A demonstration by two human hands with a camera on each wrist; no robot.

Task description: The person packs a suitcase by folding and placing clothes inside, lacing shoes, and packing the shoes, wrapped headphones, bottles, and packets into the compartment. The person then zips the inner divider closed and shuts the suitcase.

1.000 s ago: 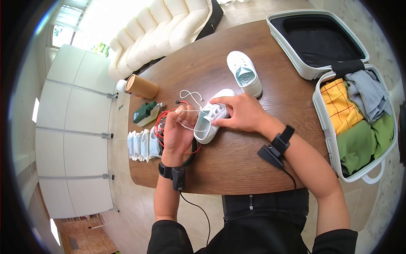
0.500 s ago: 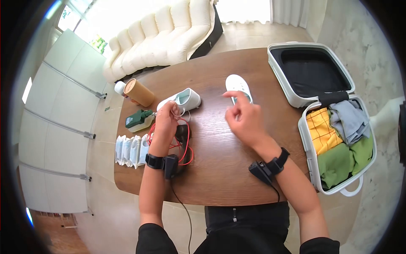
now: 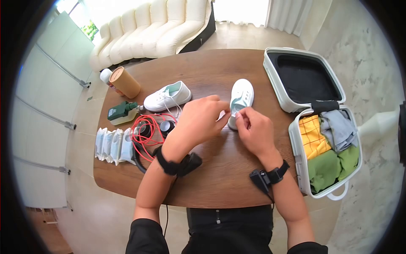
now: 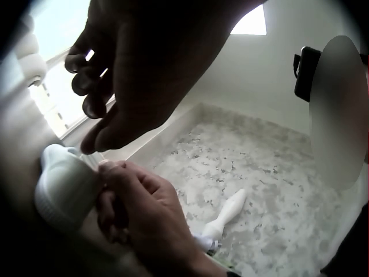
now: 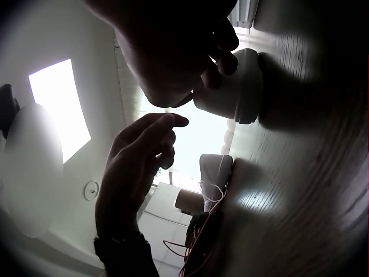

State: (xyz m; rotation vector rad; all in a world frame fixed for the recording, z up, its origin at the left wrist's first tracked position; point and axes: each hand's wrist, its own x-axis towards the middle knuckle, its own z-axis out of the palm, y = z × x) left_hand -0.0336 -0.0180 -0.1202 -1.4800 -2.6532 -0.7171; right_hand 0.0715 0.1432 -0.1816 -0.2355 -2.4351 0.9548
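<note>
Both hands at the second white shoe

Right hand (image 3: pixel 253 131) pinches the heel end of the unlaced shoe (image 3: pixel 242 96), which lies mid-table at twelve o'clock of it; left hand (image 3: pixel 202 120), fingers loosely spread and holding nothing, hovers just beside. At ten o'clock, farther off, the laced shoe (image 3: pixel 167 96) looks finished, so I judge half the lacing remains.

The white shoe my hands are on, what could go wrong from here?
The right hand pinches the heel of the unlaced shoe while the left hand hovers beside it, so a tug might slide the shoe toward the open suitcase. The left forearm lies close to the red cable and could snag it. The laced shoe's loose lace trails near that cable and might tangle.
</note>
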